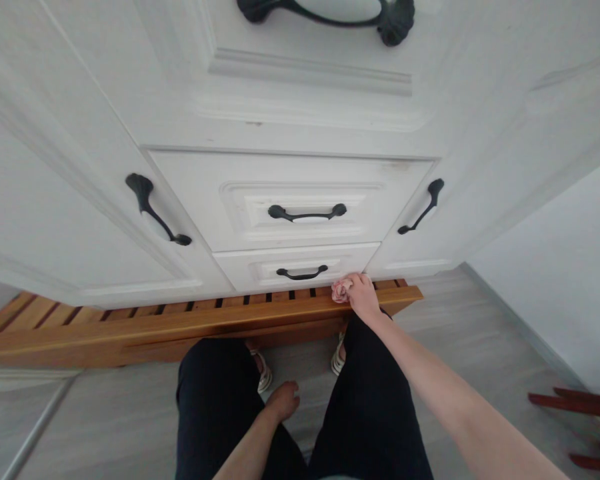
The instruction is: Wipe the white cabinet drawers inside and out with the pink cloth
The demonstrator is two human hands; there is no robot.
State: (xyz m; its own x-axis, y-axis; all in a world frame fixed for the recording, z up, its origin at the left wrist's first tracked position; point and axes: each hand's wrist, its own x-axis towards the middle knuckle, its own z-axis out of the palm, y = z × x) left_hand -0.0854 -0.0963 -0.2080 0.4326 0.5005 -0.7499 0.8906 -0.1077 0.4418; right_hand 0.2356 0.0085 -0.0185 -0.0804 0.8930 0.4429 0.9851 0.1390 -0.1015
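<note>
My right hand [364,295] is closed on a crumpled pink cloth [341,290], pressed at the bottom edge of the white cabinet [290,137], just above the slatted wooden bench [180,323]. The cloth lies right of and below the dark handle [303,273] of the lowest drawer. Between my knees, my left hand [284,400] hangs low with its fingers curled in a loose fist; nothing shows in it.
Dark handles stand out from the middle drawer [307,213], the left door [157,210] and the right door [423,207]. Faint brownish marks [395,167] show on the white fronts. Reddish wooden legs [575,405] stand on the grey floor [480,373], near the white wall [560,267].
</note>
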